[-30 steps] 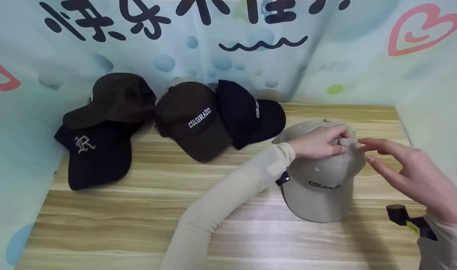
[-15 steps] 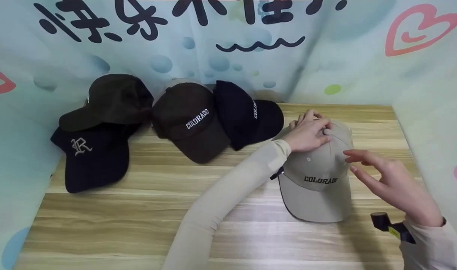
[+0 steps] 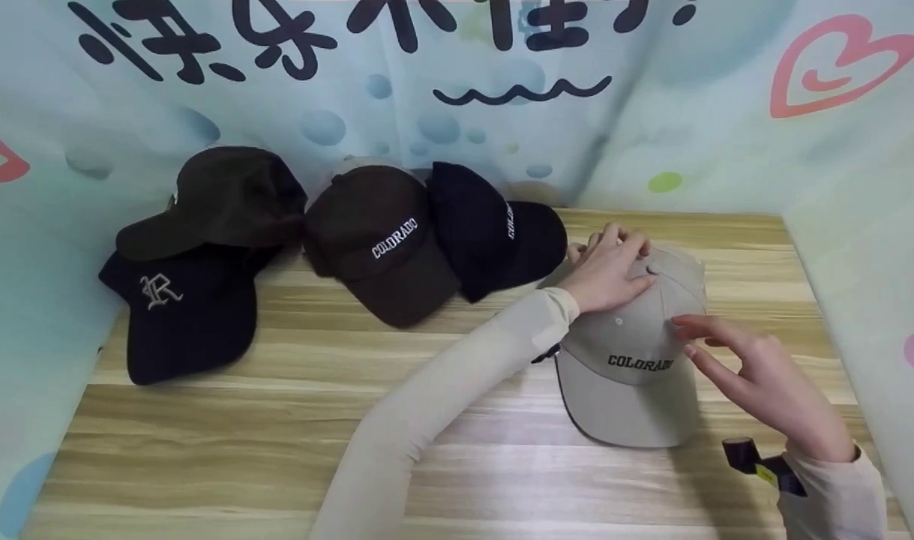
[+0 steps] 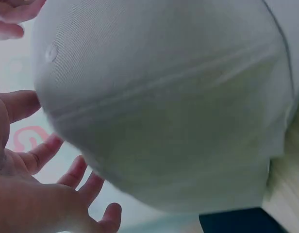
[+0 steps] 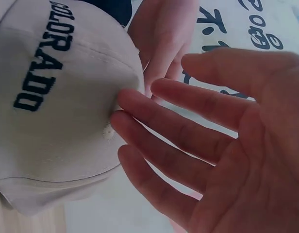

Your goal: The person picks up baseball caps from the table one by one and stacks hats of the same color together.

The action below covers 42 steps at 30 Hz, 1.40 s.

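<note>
A beige baseball cap (image 3: 630,416) lettered COLORADO sits on the right side of the table, brim toward me. My left hand (image 3: 605,276) rests on the crown's upper left, beside the top button. In the left wrist view, the spread fingers of my left hand (image 4: 40,194) touch the rounded fabric (image 4: 164,111). My right hand (image 3: 760,379) is at the crown's right side with fingers loosely extended. Seen from the right wrist, the fingertips of my right hand (image 5: 232,145) are right at the crown, near an eyelet (image 5: 108,130).
A brown COLORADO cap (image 3: 389,225) and a navy cap (image 3: 475,232) lean together at the back middle. To the left, a dark brown cap (image 3: 235,199) lies on a navy R cap (image 3: 194,322). Printed cloth (image 3: 651,135) walls the wooden table (image 3: 262,450) at the back and sides.
My left hand has shifted from the top button to the crown's left, its fingers spreading over it. My right hand has moved left and toward me along the cap's side.
</note>
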Available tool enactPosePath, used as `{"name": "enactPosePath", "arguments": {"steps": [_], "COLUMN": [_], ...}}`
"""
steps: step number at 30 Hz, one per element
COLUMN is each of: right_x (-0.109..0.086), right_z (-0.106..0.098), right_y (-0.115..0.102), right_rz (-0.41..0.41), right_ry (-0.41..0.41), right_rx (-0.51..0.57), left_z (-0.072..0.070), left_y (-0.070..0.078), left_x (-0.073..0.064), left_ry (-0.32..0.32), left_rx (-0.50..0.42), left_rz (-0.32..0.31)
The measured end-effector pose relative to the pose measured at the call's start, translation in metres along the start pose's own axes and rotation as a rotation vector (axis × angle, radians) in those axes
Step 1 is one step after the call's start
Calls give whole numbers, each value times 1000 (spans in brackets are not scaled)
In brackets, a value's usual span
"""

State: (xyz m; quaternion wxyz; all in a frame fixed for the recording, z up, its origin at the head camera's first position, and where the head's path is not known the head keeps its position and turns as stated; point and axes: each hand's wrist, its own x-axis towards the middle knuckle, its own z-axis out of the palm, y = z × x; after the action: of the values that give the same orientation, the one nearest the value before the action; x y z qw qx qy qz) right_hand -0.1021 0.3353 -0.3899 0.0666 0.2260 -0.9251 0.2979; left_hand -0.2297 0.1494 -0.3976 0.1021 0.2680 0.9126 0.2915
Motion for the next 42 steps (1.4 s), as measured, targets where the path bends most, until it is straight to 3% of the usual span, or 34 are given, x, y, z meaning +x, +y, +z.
{"name": "enactPosePath", "arguments": {"steps": [6,12,19,25,30,33,36,42], "right_x": [-2,0,6,11,13,12,10,7], "right_z": [8,19,35,47,49,49,50,52], "right_y": [2,5,12,20,23,24,25,25], "right_rz": [-12,-44,-58,-11,-19,-39,-54,-56], "right_ry": [85,93,75,54,77,85,95,107], "right_rx": [-10,-23,-89,-127,-133,-130,-130,-125], "left_z": [-24,-58,-96,-120,-140,-158,-178,-209], "left_y": [-22,-75,-143,-189,-219,-231,-239,-254], "left_x": [-21,-69,-131,-158,-156,-145,-130,-102], "left_ry": [-5,70,252,439,486,454,366,106], "left_rx": [-12,26,28,111,107,93,79,32], "left_rz": [38,83,-7,-129,-143,-171,-240,-397]}}
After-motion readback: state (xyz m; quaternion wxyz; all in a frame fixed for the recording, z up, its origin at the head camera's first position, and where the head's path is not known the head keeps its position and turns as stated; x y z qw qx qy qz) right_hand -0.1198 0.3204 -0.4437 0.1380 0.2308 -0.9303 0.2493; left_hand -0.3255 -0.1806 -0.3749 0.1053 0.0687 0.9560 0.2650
